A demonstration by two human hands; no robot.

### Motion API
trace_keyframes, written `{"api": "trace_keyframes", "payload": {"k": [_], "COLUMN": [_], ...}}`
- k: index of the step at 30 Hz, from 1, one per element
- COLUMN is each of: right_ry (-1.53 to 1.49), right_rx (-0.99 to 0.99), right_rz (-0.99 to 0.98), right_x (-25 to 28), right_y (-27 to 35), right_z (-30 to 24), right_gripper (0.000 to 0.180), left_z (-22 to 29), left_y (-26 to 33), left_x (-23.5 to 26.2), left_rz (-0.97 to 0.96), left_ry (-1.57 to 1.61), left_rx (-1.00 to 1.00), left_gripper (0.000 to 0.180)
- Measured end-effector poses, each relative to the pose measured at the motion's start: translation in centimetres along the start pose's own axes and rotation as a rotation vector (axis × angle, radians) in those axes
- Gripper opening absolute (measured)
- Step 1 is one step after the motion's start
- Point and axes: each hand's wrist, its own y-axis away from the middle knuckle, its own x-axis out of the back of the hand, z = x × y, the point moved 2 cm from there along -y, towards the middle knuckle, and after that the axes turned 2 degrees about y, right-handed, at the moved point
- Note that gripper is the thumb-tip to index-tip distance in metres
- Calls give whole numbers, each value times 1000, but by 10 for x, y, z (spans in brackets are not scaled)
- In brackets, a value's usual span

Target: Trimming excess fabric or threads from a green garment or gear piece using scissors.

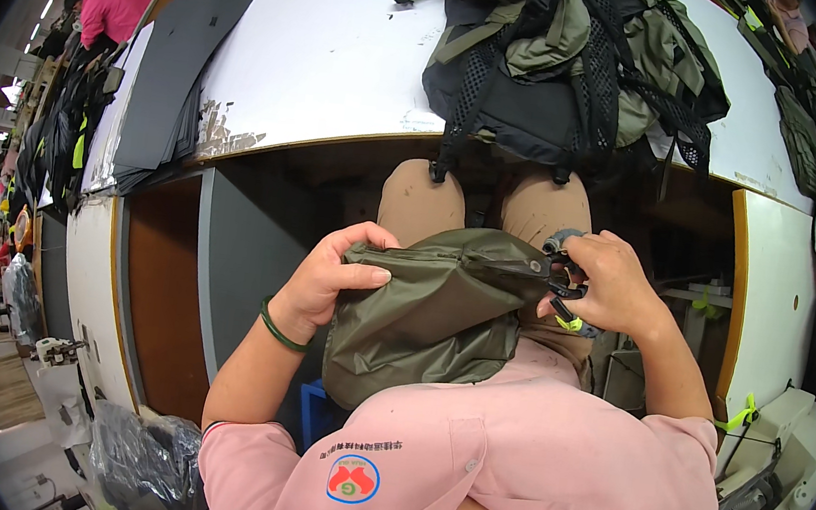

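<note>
An olive-green fabric piece (432, 313) lies on my lap, over my tan trousers. My left hand (330, 276) pinches its upper left edge, thumb on top of the fabric. My right hand (611, 283) is closed around a small black scissor-like tool with a yellow-green tip (565, 293) at the fabric's upper right corner. A green band circles my left wrist.
A white worktable (330, 55) stands in front, with a heap of olive and black mesh bags (576, 58) at its near edge and a stack of dark grey sheets (174, 57) on the left. A white sewing machine (785, 479) is at the lower right. Black bags line the aisle on the left.
</note>
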Motion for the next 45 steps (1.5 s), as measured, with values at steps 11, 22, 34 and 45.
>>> {"api": "trace_keyframes", "payload": {"k": [11,22,34,45], "right_ry": [-3,-33,-81,227], "right_rx": [52,97,-29,242], "right_rz": [-13,-13,-2,91], "right_x": [-4,-4,1,21], "right_y": [-5,-6,-7,-33], "right_z": [1,5,7,-20], "right_gripper": [60,56,56,56], "left_z": [-2,-1,2,5], "left_y": [4,3,4,-6], "left_x": [1,-1,-7,-44], "left_rz": [20,15,15,-28], "left_ry": [27,15,-16,-280], "left_rx": [9,23,-1,-69], "left_gripper": [27,26,26,17]}}
